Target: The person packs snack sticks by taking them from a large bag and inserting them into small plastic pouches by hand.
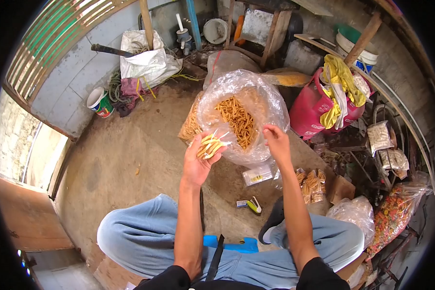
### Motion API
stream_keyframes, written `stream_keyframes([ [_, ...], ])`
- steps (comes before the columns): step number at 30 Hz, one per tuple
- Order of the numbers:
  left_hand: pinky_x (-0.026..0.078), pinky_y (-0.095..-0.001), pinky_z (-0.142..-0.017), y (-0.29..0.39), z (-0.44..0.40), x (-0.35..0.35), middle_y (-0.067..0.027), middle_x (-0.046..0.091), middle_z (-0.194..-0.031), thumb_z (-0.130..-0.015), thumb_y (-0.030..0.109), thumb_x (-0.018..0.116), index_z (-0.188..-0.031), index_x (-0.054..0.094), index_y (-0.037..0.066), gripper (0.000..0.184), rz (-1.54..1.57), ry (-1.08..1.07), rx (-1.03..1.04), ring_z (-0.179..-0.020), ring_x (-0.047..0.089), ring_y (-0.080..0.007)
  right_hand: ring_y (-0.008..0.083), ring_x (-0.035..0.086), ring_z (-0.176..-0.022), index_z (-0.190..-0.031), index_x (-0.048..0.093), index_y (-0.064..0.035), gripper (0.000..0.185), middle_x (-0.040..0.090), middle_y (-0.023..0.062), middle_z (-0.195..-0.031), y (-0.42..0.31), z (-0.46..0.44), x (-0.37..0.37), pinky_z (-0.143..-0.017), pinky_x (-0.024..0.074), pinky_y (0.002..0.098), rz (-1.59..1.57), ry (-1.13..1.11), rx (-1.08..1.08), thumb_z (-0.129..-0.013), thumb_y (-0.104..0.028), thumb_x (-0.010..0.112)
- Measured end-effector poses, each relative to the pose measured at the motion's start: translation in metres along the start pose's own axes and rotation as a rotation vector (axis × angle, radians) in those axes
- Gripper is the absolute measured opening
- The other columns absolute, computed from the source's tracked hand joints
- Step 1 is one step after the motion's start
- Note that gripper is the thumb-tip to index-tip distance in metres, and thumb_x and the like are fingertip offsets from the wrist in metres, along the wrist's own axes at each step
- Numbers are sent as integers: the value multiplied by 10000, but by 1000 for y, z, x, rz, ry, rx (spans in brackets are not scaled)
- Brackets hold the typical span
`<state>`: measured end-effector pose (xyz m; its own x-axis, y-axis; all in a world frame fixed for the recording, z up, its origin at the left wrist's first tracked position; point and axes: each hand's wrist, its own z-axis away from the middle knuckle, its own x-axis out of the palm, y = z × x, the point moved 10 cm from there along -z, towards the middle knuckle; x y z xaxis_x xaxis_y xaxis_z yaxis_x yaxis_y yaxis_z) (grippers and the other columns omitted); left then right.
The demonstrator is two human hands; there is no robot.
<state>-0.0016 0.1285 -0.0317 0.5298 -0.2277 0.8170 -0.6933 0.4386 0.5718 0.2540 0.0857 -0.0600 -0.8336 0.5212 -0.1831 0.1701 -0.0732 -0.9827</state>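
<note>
My left hand (196,162) is closed around a small clear plastic bag (211,146) with pale yellow stick snacks inside, its loose top pointing right. Just beyond it stands a large clear plastic sack (270,104), wide at the mouth, holding many brown stick snacks (237,121). Over the sack's right rim, my right hand (277,142) has its fingers curled together; whatever is between them, if anything, cannot be made out. Below the sack lies a white packet (257,175). A green and white stapler (253,205) rests on the floor beside a small box (241,204).
Several filled snack packets (311,185) lie right of my right forearm. A pink tub (307,108) with yellow cloths (342,82) stands at the right. Further items are a bag of colourful wrappers (396,208), a white sack (147,65) and a paint bucket (100,102).
</note>
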Motion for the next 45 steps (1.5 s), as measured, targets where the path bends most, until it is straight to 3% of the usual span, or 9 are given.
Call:
stream_keyframes([
  [4,616,-304,-663,-1,-1,-4,-233,593,-1157,-982,277,451,-1127,497,38,283,-43,43,-11,-921,667,-327,271,652,-882,-1062,662,-29,275,676,168,-953,63,-31,38,-796,499,355,495,-172,-20,-828,-128,557],
  [13,602,-300,-647,-12,-6,-2,-198,602,-1156,-984,334,430,-1156,510,53,339,-140,50,-78,-916,669,-304,339,579,-1022,-1207,574,-108,383,556,186,-1191,109,-38,91,-828,486,427,974,-478,-93,-830,-152,521],
  [17,599,-315,-638,-14,-7,-9,-175,622,-1124,-988,384,396,-1144,532,57,387,-141,94,-92,-920,669,-283,339,583,-1014,-1168,600,-103,350,619,200,-1065,124,-40,94,-828,480,431,1014,-509,-80,-829,-180,560],
  [22,596,-318,-635,-13,-6,-10,-154,634,-1102,-990,401,379,-1128,545,59,404,-158,83,-71,-939,663,-263,315,649,-819,-958,670,-40,197,674,156,-864,124,-47,69,-748,501,388,658,-231,-60,-810,-153,604],
  [26,599,-321,-644,-12,-4,-7,-151,642,-1084,-990,390,392,-1104,549,61,382,-194,107,-51,-947,661,-242,309,653,-791,-930,679,-47,175,673,162,-877,102,-47,38,-738,502,369,475,-83,-78,-797,-145,617],
  [28,601,-319,-651,-10,-4,0,-152,642,-1085,-990,378,401,-1097,547,62,364,-190,82,-51,-943,662,-236,193,648,-706,-967,675,-23,200,682,99,-821,81,-45,13,-637,495,302,265,55,-61,-806,-141,662],
  [31,607,-319,-685,-10,-1,13,-159,633,-1112,-992,355,412,-1086,538,59,335,-204,39,-53,-949,661,-234,86,587,-658,-996,666,-2,216,656,30,-792,45,-25,-9,-546,446,231,-133,71,167,-826,-135,685],
  [34,609,-322,-710,-9,1,21,-173,619,-1144,-993,350,411,-1082,528,52,333,-227,15,-17,-962,659,-236,43,529,-635,-1012,656,-4,198,628,-1,-791,-19,-8,-27,-501,393,189,-342,74,84,-848,-115,676],
  [45,601,-388,-745,-15,16,60,-221,589,-1186,-1001,408,346,-1091,554,59,416,3,-110,-116,-1011,642,-280,58,537,-629,-1010,656,-11,163,673,44,-852,-143,57,-41,-511,406,203,-443,-56,-108,-856,-64,656],
])
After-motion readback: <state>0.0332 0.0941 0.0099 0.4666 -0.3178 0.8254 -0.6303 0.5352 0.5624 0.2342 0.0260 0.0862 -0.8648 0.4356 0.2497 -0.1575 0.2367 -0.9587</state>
